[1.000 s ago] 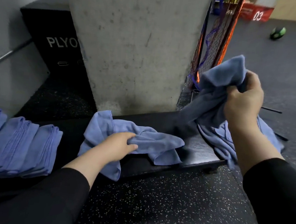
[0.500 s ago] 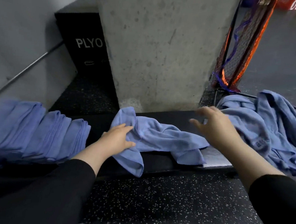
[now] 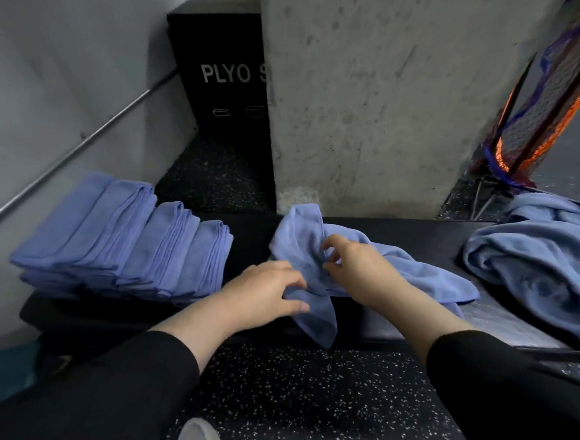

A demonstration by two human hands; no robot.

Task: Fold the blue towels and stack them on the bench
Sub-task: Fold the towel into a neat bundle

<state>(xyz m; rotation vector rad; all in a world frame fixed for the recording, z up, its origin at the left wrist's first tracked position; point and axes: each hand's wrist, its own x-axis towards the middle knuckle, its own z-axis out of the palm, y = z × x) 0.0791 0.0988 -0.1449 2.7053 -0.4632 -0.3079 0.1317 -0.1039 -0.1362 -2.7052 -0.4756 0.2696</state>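
— Folding yet?
— Gathering: my left hand (image 3: 265, 295) pinches the crumpled towel (image 3: 374, 267) on the bench (image 3: 401, 229); right hand (image 3: 354, 260) curls into it, seemingly gripping. Next, spread it flat.

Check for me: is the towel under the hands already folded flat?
No. The towel lies crumpled across the bench, one corner hanging over the front edge, with both hands on it.

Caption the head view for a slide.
Both hands gather a crumpled blue towel on the bench.
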